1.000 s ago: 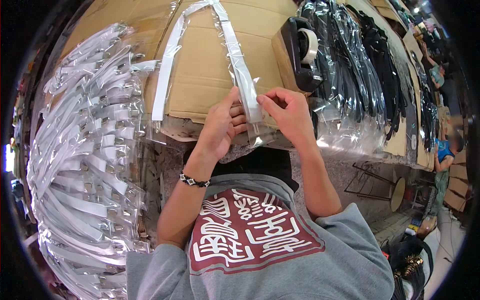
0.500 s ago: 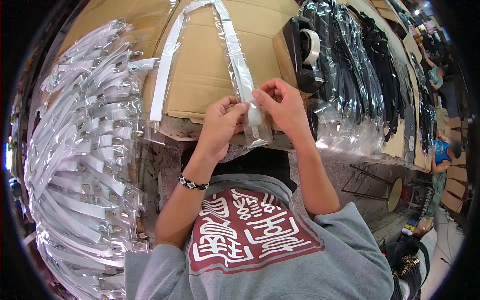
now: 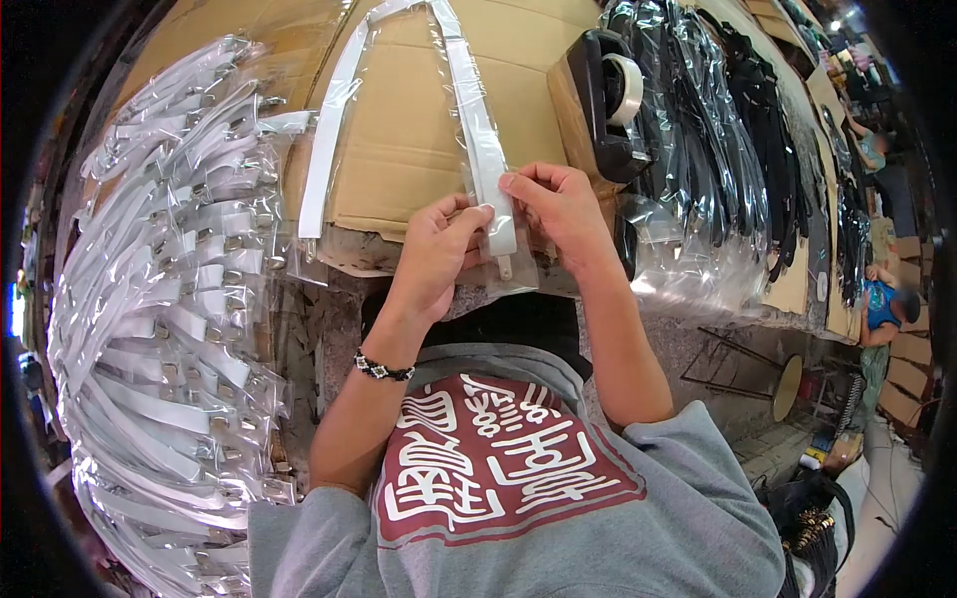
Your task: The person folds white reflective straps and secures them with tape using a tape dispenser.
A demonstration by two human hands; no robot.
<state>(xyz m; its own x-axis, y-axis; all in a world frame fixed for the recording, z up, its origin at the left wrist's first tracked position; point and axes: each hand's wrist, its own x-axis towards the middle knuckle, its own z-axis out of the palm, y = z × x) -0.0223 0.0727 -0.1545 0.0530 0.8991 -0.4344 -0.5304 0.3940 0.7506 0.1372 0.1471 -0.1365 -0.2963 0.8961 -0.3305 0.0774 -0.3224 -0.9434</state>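
Observation:
A white strap (image 3: 464, 75) in a clear plastic sleeve loops over the cardboard, its near end hanging past the table edge with a small metal clasp at the tip. My left hand (image 3: 439, 249) pinches the left side of that sleeved end between thumb and fingers. On the other side, my right hand (image 3: 563, 209) has thumb and index finger closed on the sleeve's edge, slightly higher up. The strap's other end lies on the cardboard to the left. Some curled fingers of both hands are partly hidden.
Many bagged white straps (image 3: 150, 339) are piled at the left. A black tape dispenser (image 3: 603, 110) stands on the cardboard (image 3: 399, 149), beside bagged black straps (image 3: 688, 130). A stool (image 3: 788, 389) is at the lower right. Another person (image 3: 882, 304) is at the far right.
The near end of the sleeved strap has shifted slightly upward and straightened. Both hands keep their pinch, the right one moving very slightly.

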